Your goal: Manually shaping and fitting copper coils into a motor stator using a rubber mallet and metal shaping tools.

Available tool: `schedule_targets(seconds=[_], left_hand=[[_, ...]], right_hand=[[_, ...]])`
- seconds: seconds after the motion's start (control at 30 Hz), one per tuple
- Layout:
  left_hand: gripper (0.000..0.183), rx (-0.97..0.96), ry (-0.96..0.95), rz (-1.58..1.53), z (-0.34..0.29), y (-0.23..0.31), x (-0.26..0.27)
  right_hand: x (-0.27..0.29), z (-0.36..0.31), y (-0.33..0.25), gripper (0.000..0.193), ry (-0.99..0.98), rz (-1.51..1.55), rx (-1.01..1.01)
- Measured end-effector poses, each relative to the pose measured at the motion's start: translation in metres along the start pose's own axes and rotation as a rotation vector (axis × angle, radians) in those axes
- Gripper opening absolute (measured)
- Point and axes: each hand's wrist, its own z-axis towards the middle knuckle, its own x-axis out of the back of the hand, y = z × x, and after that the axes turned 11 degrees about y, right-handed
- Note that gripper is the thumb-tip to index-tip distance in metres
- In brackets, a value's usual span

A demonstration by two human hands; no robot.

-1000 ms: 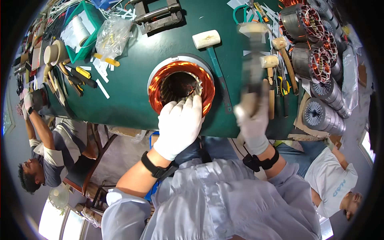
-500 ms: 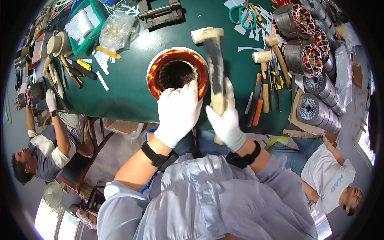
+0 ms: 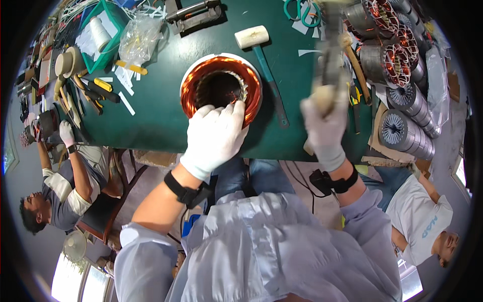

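Note:
A stator [image 3: 187,75] with a ring of copper windings stands on the green bench, its dark bore facing up. My left hand [image 3: 215,135], in a white glove, curls its fingers over the ring's near edge; their tips are partly hidden at the bore. To the right, my gloved right hand [image 3: 327,126] grips a mallet [image 3: 330,55] with pale ends and a dark middle, smeared by motion. The mallet is apart from the stator. Between the stator and my right hand lies a white-headed mallet [image 3: 251,37] with a green handle.
Several wound stators [image 3: 370,63] and metal cores [image 3: 405,132] crowd the right side. Pliers [image 3: 355,100] and a wooden mallet [image 3: 354,65] lie beside them. At left are hand tools [image 3: 93,93] and a green basket [image 3: 114,38]. Co-workers sit at left and right.
My right hand has swung the mallet right, away from the stator, uncovering the green-handled mallet on the bench. My left hand stays on the stator's near edge.

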Motion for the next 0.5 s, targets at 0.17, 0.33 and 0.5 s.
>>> schedule_targets(seconds=[0.17,0.33,0.5], left_hand=[[0.05,-0.122,-0.012,-0.069,-0.008,-0.008,0.015],[0.04,0.054,-0.208,-0.217,-0.033,0.039,0.049],[0.038,-0.082,-0.16,-0.601,-0.099,0.063,0.029]], right_hand=[[-0.001,-0.006,-0.015,0.066,-0.507,-0.515,0.53],[0.015,-0.014,-0.103,0.071,-0.424,-0.22,0.634],[-0.002,-0.023,-0.074,0.056,-0.778,-0.699,0.584]])
